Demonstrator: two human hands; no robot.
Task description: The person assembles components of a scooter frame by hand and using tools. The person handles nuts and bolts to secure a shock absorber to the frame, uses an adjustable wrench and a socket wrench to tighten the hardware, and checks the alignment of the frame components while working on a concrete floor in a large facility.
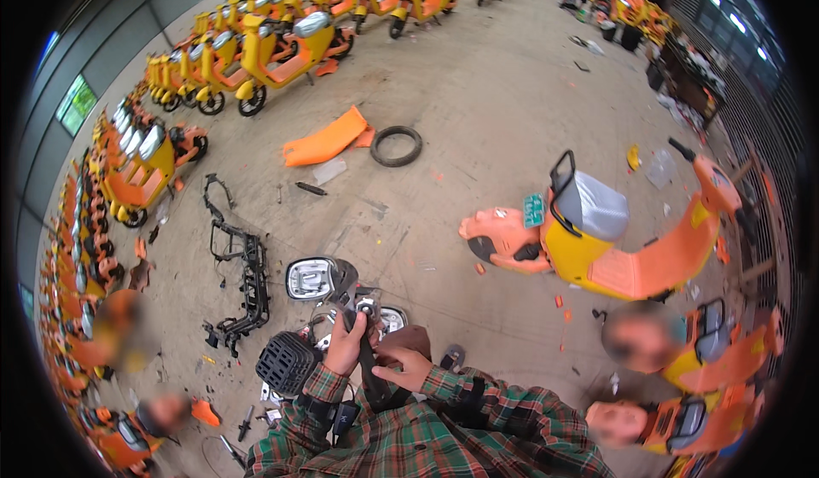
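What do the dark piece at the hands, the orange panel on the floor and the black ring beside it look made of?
Dark piece: dull black; plastic, rubber or coated metal, too blurred to tell.
Orange panel: likely moulded plastic, smooth, with even colour and a curved shape.
Black ring: probably rubber, matte, judging by its tyre-like form.

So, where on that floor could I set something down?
A broad bare patch of floor lies between the black tyre and the large scooter at right. Another, with pale scraps, separates that scooter from the silver-and-black part. Around the left hand it's crowded: black crate, black frame.
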